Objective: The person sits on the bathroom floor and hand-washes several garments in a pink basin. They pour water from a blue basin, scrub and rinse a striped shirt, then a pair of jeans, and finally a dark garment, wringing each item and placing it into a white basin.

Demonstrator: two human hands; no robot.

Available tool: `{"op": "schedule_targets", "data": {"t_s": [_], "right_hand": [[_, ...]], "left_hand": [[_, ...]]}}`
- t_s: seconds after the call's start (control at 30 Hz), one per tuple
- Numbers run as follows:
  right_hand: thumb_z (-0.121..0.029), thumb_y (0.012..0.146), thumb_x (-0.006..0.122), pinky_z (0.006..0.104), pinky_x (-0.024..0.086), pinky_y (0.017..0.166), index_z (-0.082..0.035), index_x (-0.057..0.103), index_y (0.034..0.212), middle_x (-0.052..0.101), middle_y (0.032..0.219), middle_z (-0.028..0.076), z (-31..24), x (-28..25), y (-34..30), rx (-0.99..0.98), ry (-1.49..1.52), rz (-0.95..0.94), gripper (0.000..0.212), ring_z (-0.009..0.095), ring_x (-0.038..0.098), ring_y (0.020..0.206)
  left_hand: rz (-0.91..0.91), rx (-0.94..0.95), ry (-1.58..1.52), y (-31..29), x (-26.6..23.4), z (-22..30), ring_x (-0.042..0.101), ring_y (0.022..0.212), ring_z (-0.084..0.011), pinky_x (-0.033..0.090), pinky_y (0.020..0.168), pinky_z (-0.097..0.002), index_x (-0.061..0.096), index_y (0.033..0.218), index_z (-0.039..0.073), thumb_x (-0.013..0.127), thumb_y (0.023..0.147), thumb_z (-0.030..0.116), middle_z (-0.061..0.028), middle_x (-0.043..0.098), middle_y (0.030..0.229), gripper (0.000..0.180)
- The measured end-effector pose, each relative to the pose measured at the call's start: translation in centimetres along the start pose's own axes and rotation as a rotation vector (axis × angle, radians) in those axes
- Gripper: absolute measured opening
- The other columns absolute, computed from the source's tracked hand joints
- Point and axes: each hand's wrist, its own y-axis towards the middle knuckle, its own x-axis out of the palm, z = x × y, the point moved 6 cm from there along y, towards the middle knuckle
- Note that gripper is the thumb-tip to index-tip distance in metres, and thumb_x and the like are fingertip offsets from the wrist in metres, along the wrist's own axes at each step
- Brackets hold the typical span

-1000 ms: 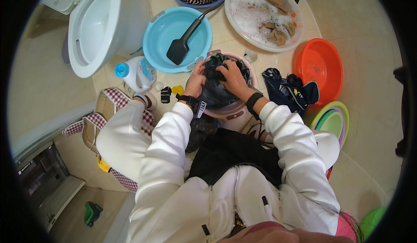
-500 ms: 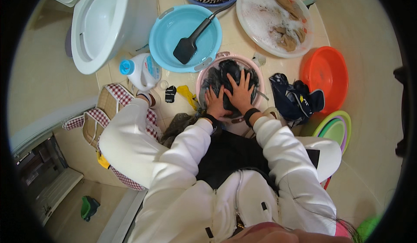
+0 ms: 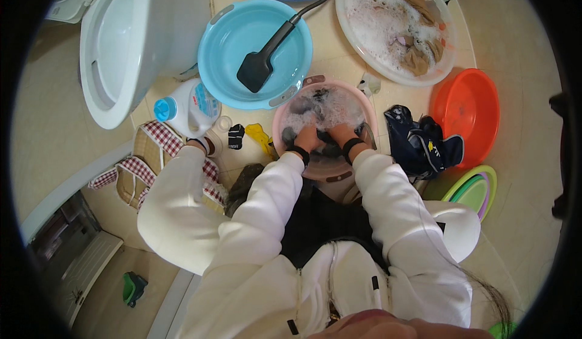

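Both my hands are pushed down into a pink basin (image 3: 371, 111) of foamy water on the floor in front of me. Dark wet cloth (image 3: 330, 151) lies in the water around and between them. My left hand (image 3: 308, 139) is on the basin's left side, its back partly above the foam. Close beside it, my right hand (image 3: 342, 134) dips in on the right. Suds and water hide the fingers of both hands. Black bands circle both wrists below white sleeves.
Beyond is a light-blue basin (image 3: 209, 66) with a black long-handled shower head (image 3: 254, 71). Detergent bottle (image 3: 193, 107), black sock (image 3: 236, 136) and yellow cloth (image 3: 259, 137) lie left. Navy clothing (image 3: 421, 148) and an orange basin (image 3: 479, 105) are right; a foamy white basin (image 3: 357, 51) stands farther back.
My hands, earlier spread on top of the dark cloth, have pressed down into the basin. The cloth has sunk and foamy water now covers much of it. The view has shifted slightly.
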Motion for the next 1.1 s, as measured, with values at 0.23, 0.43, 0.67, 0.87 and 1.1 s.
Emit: {"op": "schedule_targets", "data": {"t_s": [0.23, 0.43, 0.67, 0.87, 1.1], "right_hand": [[-0.032, 0.071, 0.074, 0.0445, 0.045, 0.083, -0.015, 0.061, 0.111, 0.057, 0.109, 0.012, -2.9, -6.7, 0.6, -0.09, 0.066, -0.039, 0.045, 0.031, 0.053, 0.105], [-0.028, 0.065, 0.077, 0.0423, 0.039, 0.081, -0.018, 0.061, 0.105, 0.05, 0.106, 0.008, -8.7, -10.6, -6.5, -0.487, -0.107, 0.066, 0.045, 0.027, 0.05, 0.102], [-0.027, 0.078, 0.069, 0.0451, 0.036, 0.089, -0.008, 0.066, 0.094, 0.052, 0.119, 0.012, -5.7, -10.7, -9.9, -0.157, 0.194, 0.101, 0.025, 0.029, 0.046, 0.112], [-0.047, 0.081, 0.066, 0.0623, 0.032, 0.099, -0.028, 0.036, 0.144, 0.016, 0.152, 0.023, -3.1, -7.1, -8.9, 0.254, -0.026, 0.096, 0.072, 0.048, 0.023, 0.135], [-0.038, 0.078, 0.069, 0.0609, 0.043, 0.091, -0.03, 0.052, 0.13, 0.02, 0.151, 0.021, -0.5, -2.1, -4.6, 0.168, -0.08, 0.021, 0.056, 0.049, 0.025, 0.133]], "left_hand": [[0.062, 0.127, -0.76, 0.4, -5.1, -0.3, 0.058, 0.108, -0.0298, 0.046, 0.092, -0.0398, 0.053, 0.12, -0.001, 0.071, 0.067, 0.014, -0.0136, 0.063, 0.111, 0.058], [-0.036, 0.022, -1.556, -2.1, -7.5, 2.6, 0.059, 0.104, -0.0201, 0.048, 0.09, -0.0363, 0.06, 0.11, 0.005, 0.056, 0.09, 0.034, -0.0077, 0.065, 0.102, 0.036], [0.043, -0.134, 0.061, -6.1, -3.3, 2.5, -0.001, 0.139, -0.0511, 0.008, 0.112, -0.0594, 0.018, 0.151, 0.029, 0.071, 0.068, 0.063, -0.0267, 0.003, 0.153, 0.104], [0.06, -0.012, 0.512, -9.7, 0.4, 2.0, 0.003, 0.135, -0.061, 0.011, 0.108, -0.0643, 0.012, 0.152, 0.019, 0.073, 0.053, 0.074, -0.0333, 0.003, 0.151, 0.129], [-0.129, -0.152, 0.472, -5.2, 0.4, 3.4, 0.018, 0.127, -0.0645, 0.019, 0.098, -0.0749, 0.021, 0.147, 0.016, 0.082, 0.05, 0.064, -0.0281, 0.019, 0.147, 0.124]]}}
